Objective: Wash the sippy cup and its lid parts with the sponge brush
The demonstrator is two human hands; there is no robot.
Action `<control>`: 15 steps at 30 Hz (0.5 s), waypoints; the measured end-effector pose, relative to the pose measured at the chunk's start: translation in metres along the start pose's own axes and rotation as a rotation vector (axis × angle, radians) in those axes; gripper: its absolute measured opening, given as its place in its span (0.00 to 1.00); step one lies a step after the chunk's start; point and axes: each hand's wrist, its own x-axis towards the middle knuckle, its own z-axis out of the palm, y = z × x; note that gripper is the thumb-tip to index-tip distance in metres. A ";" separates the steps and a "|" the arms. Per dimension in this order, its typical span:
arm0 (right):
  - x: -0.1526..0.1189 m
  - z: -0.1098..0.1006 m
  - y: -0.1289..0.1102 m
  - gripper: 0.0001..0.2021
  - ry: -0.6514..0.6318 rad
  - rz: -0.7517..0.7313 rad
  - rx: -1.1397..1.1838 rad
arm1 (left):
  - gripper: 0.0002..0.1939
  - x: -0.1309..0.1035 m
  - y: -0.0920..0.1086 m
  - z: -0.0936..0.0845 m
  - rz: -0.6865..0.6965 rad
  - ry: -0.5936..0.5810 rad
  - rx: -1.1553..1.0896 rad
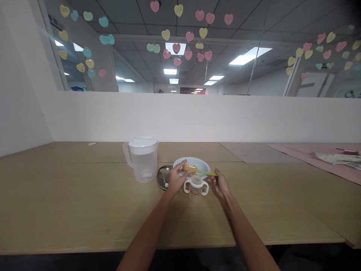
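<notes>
My right hand (pixel 220 182) is closed around the thin green handle (pixel 207 172) of a brush, held nearly level. At the handle's left end is a yellow-orange rounded piece (pixel 190 168), gripped between the thumb and fingers of my left hand (pixel 177 177). Whether that piece is the sponge head itself or a see-through cap around it, I cannot tell. Just below it stands a clear baby bottle (pixel 195 193), upright and uncapped, with two white handles and red print. Behind, a white bowl (pixel 203 161) is partly covered by my hands.
A lidded clear pitcher (pixel 144 163) stands at left. Beside my left hand, a round metal dish (pixel 160 182) holds a white straw piece (pixel 164 177). Pink cloth (pixel 296 156) with plastic packaging (pixel 338 159) lies far right. A white wall (pixel 197 116) and window border the table's back.
</notes>
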 end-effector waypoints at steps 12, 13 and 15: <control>0.002 -0.003 -0.006 0.10 -0.064 0.115 0.071 | 0.26 0.000 0.006 0.000 -0.048 -0.014 -0.030; 0.002 -0.003 -0.007 0.11 -0.058 0.120 0.088 | 0.26 0.001 0.007 0.000 -0.049 -0.016 -0.032; 0.001 -0.002 -0.007 0.12 -0.046 0.121 0.127 | 0.27 0.001 0.006 0.000 -0.056 -0.022 -0.041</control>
